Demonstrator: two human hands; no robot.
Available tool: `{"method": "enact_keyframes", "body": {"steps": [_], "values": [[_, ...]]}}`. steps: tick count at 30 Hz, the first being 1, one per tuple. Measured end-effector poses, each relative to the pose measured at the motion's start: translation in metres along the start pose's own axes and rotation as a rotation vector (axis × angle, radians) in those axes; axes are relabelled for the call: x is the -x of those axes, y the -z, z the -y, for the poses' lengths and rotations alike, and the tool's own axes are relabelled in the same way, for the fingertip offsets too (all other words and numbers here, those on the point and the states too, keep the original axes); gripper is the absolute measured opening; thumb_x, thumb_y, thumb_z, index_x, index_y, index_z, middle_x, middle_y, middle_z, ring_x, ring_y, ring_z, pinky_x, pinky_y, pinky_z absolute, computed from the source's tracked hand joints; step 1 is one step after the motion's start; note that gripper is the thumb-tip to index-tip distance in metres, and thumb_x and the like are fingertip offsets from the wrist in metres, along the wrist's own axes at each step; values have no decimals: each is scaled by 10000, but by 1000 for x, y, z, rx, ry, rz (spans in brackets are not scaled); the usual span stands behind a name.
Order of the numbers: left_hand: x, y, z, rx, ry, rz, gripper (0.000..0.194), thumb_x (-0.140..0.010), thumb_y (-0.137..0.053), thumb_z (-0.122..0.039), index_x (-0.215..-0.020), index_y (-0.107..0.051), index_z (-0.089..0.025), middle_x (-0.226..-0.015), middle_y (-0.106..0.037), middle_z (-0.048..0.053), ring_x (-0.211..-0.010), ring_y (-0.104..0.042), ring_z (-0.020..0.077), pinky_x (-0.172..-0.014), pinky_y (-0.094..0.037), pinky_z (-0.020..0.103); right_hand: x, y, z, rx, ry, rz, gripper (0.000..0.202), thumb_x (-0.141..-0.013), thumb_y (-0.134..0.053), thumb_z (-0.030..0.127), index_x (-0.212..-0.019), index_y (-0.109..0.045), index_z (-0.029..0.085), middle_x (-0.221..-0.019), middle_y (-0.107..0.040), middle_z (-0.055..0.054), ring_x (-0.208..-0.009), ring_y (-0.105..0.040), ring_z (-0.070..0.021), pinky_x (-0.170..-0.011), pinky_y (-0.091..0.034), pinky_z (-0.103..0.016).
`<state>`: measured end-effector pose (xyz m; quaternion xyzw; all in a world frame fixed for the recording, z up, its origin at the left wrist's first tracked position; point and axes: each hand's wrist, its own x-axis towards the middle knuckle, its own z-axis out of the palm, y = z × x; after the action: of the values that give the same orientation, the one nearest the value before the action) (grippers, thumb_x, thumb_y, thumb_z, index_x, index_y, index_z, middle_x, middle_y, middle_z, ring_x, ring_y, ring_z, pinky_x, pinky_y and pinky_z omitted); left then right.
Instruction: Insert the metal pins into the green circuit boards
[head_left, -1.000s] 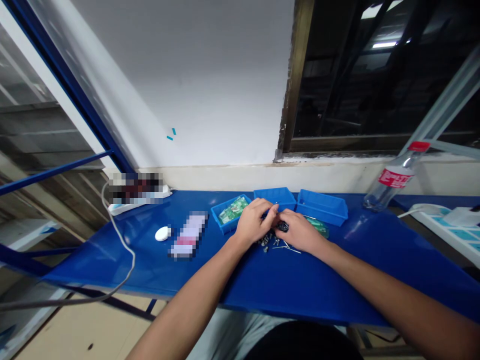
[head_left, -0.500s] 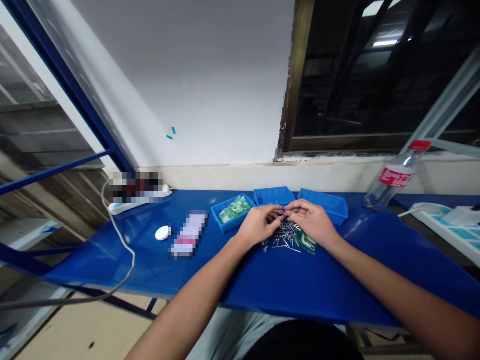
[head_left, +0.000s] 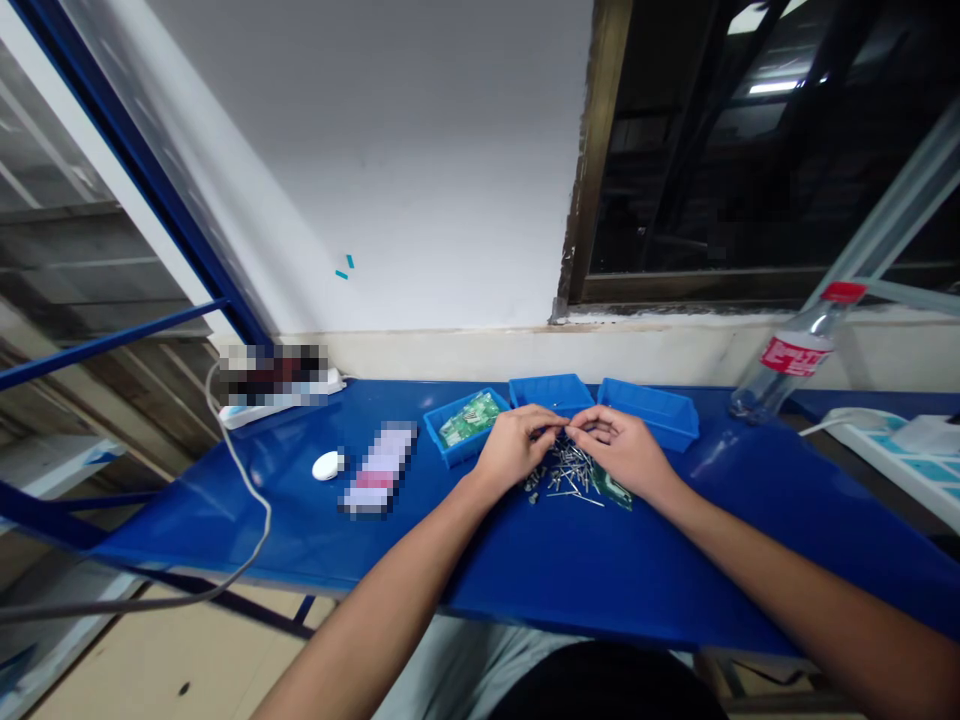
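My left hand (head_left: 516, 445) and my right hand (head_left: 616, 447) meet fingertip to fingertip above a loose pile of thin metal pins or rivets (head_left: 571, 472). Both are closed in a pinch; whatever sits between the fingertips is too small to make out. Under my right hand lies a green packet (head_left: 613, 490), partly covered. Behind the hands stand three blue bins: the left bin (head_left: 450, 461) holds green packets (head_left: 471, 418), the middle bin (head_left: 551, 388) seems to have a few small bits in it, and the right bin (head_left: 660, 418) is partly hidden by my right hand.
On the blue table (head_left: 517, 580) are a blurred-out flat object (head_left: 381, 468) and a white round object (head_left: 326, 466) to the left. A power strip (head_left: 322, 385) with a cable (head_left: 255, 500) lies farther left. A plastic bottle (head_left: 795, 352) leans at the right, near a white tray (head_left: 885, 455).
My fingers have shifted slightly, with the right fingers more curled and the fingertips drawn closer together. The pile and bins stay where they were.
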<state>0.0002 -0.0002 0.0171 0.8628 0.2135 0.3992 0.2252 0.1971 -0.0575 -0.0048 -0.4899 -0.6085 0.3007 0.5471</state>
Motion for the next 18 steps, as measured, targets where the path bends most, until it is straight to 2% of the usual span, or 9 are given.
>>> {"method": "enact_keyframes", "body": {"steps": [3,6,12,15,18], "values": [[0,-1,0,-2,-8,11,221,-934,-618,-122,-1056,-787,-195,-1074,-782,66,-986,-728,186,-889,-569,302,0,-1,-4,-12,-10,12,238,-842,-768,409,-913,-674,202,-956,-725,-69,-817,-708,-200,-772,-587,-344],[0,-1,-1,-6,32,15,211,-927,-629,-131,-1066,-773,-197,-1047,-779,56,-929,-726,172,-827,-568,277,-1,-1,-10,5,0,28,216,-835,-767,374,-915,-650,211,-971,-713,-62,-839,-707,-200,-794,-588,-347],[-1,0,-4,-39,90,33,187,-919,-639,-156,-1042,-775,-194,-1018,-786,47,-873,-726,169,-802,-554,270,-1,-1,-10,93,34,25,192,-847,-742,361,-945,-667,214,-967,-719,-64,-847,-710,-210,-806,-597,-363],[0,1,-5,-28,123,43,190,-925,-638,-197,-1054,-778,-195,-1031,-788,47,-875,-728,175,-807,-552,271,-1,-2,-6,121,55,21,177,-853,-722,335,-972,-674,214,-961,-715,-64,-833,-699,-203,-801,-596,-359],[1,1,-8,-17,167,51,213,-951,-627,-287,-1050,-783,-182,-1017,-790,57,-842,-723,182,-791,-547,268,-1,-1,-2,164,104,-10,242,-848,-697,291,-1078,-685,216,-937,-694,-57,-826,-678,-198,-749,-593,-329]]}}
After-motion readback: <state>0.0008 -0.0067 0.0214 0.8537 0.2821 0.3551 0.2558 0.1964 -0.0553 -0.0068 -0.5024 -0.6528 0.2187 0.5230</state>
